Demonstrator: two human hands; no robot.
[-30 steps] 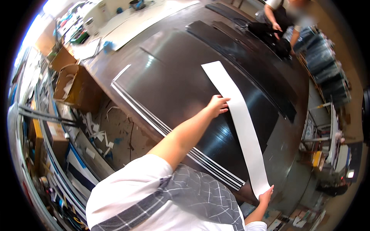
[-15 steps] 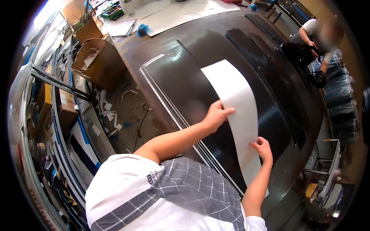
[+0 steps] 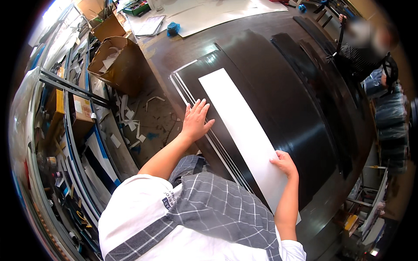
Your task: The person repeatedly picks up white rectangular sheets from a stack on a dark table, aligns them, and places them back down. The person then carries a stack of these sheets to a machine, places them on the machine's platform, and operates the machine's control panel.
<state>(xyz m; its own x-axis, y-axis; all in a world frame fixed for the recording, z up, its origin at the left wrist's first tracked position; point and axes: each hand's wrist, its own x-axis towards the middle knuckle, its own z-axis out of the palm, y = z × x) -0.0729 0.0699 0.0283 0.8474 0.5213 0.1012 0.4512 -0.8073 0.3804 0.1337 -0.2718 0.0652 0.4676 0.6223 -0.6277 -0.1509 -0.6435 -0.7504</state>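
Observation:
A long white strip of sheet material [image 3: 244,130] lies slantwise over a stack of glossy black panels [image 3: 287,117]. My right hand [image 3: 285,164] pinches the strip's right edge, thumb on top and the other fingers partly hidden. To its left, my left hand [image 3: 196,121] is off the strip, fingers spread, over the left border of the stack. Thin white edges [image 3: 226,162] run along that border beneath and beyond the hand. Whether my left palm touches the panels I cannot tell.
A dark table [image 3: 161,65] carries the stack. Beyond are a white sheet [image 3: 217,17] and a blue roll [image 3: 173,29]. On the left stand a cardboard box [image 3: 122,71] and racks; scraps [image 3: 130,117] litter the floor. Narrow black strips [image 3: 300,74] lie rightward, near another person [image 3: 359,58].
My left hand has let go of the white strip and moved left, fingers opening. The strip's far end has swung left and the strip now lies flatter. The other person has shifted.

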